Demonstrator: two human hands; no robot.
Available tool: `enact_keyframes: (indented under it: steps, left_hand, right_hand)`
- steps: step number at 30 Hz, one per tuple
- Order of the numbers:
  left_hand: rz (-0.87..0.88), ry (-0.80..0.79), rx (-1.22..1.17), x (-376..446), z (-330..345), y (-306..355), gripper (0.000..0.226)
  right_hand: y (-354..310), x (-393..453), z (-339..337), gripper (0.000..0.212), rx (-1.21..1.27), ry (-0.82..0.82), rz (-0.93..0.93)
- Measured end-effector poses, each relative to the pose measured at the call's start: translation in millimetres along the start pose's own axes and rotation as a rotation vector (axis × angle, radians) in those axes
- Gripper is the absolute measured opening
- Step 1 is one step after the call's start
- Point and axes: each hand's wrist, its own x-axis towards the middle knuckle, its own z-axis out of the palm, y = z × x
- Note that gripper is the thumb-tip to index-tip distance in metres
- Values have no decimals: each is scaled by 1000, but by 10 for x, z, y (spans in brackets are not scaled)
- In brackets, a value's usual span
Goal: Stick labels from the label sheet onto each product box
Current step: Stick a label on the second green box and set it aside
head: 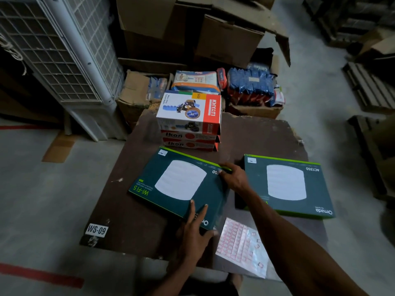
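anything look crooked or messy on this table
The left green box sits skewed, held by both the left hand and right hand, while the right green box lies squarer. The label sheet overhangs the table edge, with a few labels peeling up.

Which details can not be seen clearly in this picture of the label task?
Head view only:
- Left green box: the model text is partly covered by the right hand, the brand name by the left hand.
- Label sheet: the print is too small to read; the right forearm crosses its corner.
- Whether the right fingertips pinch a label: too small to tell.
- Lower Ikon boxes: mostly hidden under the Khyati box.
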Motion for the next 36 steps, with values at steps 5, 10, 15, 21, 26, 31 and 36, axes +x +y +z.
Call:
enact_keyframes:
  steps: [5, 10, 15, 21, 26, 31, 36]
  left_hand:
    - [72, 48, -113, -11, -431, 130, 79]
    - [156, 127, -159, 31, -913, 417, 60]
    - [162, 211, -193, 199, -1220, 611, 54]
    - [181, 275, -287, 445, -1653, 723, 48]
    - [152, 310, -314, 712, -1988, 857, 37]
    - [85, 357, -239, 914, -2227, 1019, 37]
    - [76, 388, -157, 1222, -2410, 1147, 36]
  right_hand:
    - [-379, -94, -203, 27, 72, -8, -84]
    - [-872, -194, -441, 18, 227, 55, -94]
    - [-1312, -285, -670, 23, 231, 119, -99]
    - [-1760, -402, -881, 22, 166, 145, -138]
    - [-1933, -481, -946, 23, 144, 142, -111]
    - [-2034, -570, -1006, 24, 135, 146, -47]
    - [-2037, -617, -1109, 18, 150, 97, 10]
